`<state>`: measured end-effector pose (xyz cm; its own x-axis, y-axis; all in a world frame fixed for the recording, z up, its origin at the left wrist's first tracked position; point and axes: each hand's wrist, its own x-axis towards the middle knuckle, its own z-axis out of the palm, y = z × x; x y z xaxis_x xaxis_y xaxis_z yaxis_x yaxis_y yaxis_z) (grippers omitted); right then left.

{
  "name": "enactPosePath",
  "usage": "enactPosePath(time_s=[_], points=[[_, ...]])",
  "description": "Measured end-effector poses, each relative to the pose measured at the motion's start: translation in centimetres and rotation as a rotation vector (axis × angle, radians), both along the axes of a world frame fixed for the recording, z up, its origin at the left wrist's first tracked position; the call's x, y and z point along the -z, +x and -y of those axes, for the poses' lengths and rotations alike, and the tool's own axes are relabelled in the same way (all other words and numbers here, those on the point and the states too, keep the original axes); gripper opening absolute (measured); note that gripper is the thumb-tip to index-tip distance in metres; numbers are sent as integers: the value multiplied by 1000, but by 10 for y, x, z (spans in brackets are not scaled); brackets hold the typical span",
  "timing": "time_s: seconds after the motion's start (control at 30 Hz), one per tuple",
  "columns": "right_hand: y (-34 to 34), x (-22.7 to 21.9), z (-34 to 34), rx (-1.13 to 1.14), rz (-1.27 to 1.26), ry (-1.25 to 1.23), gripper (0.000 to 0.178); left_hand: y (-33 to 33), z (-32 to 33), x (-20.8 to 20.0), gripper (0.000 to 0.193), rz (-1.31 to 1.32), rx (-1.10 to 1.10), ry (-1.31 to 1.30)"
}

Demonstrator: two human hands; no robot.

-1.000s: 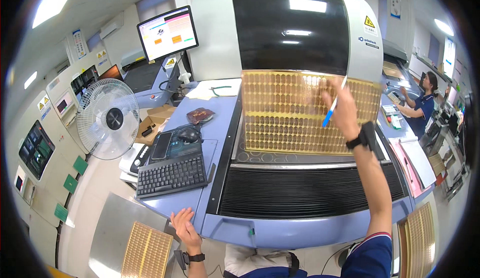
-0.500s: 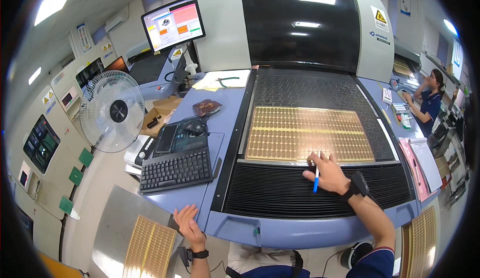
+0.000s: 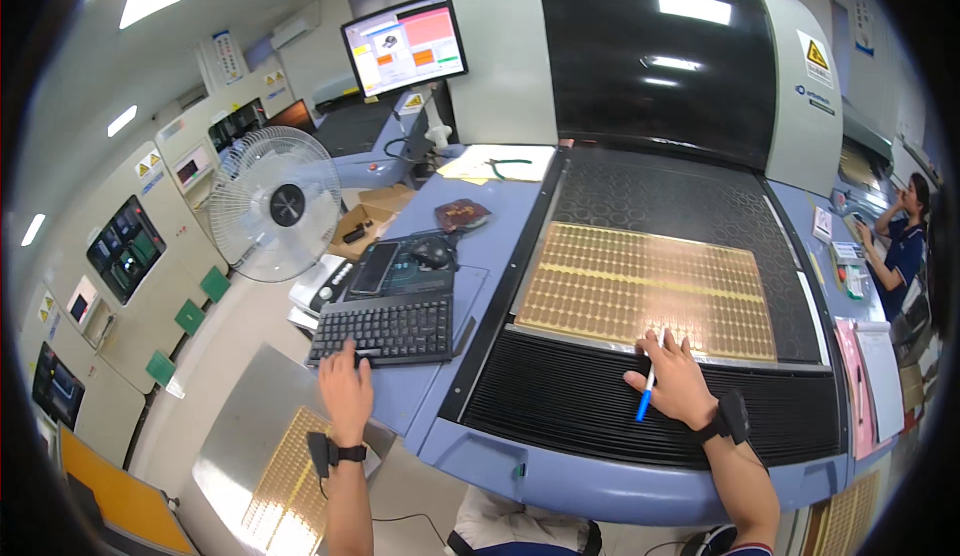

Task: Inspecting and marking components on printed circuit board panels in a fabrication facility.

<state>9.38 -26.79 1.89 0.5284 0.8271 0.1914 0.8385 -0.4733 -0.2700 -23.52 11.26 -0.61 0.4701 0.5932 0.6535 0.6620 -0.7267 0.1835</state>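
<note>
A gold panel (image 3: 640, 281) covered in rows of small round pads lies on the dark machine bed. At its front edge rests my right hand (image 3: 682, 386), fingertips on the panel and a white pen with a blue end (image 3: 645, 394) held between thumb and fingers. My left hand (image 3: 346, 394) is at the front edge of a black keyboard (image 3: 400, 330), fingers stretched out and holding nothing. Whether a key is being pressed I cannot tell. Behind the keyboard sit a black mouse (image 3: 433, 253) and a dark phone-like slab (image 3: 375, 268).
A lit monitor (image 3: 405, 46) stands beyond the keyboard, near green-handled pliers (image 3: 508, 168) on paper. A fan (image 3: 285, 206) is at left. Another gold panel (image 3: 285, 491) lies low at left. Black ribbed bellows (image 3: 560, 386) front the bed. A clipboard (image 3: 880, 381) and a co-worker (image 3: 900, 246) are at right.
My left hand has moved from beside the table's front edge up and left to the keyboard. My right hand stays on the panel's edge with the pen. The whole view has shifted.
</note>
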Motion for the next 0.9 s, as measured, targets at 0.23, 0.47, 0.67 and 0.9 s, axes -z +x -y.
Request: enactPosePath(time_s=[0.23, 0.47, 0.67, 0.9], points=[[3, -2, -2, -69, -30, 27, 54, 56, 22, -72, 18, 405, 131, 13], [-28, -17, 4, -23, -119, 362, 40, 187, 72, -134, 14, 486, 740, 438], [-52, -24, 10, -18, -129, 268, 47, 244, 133, -54, 20, 273, 1303, 386], [-76, -53, 2, -80, -230, 225, 40, 230, 158, -8, 21, 38, 1371, 83]])
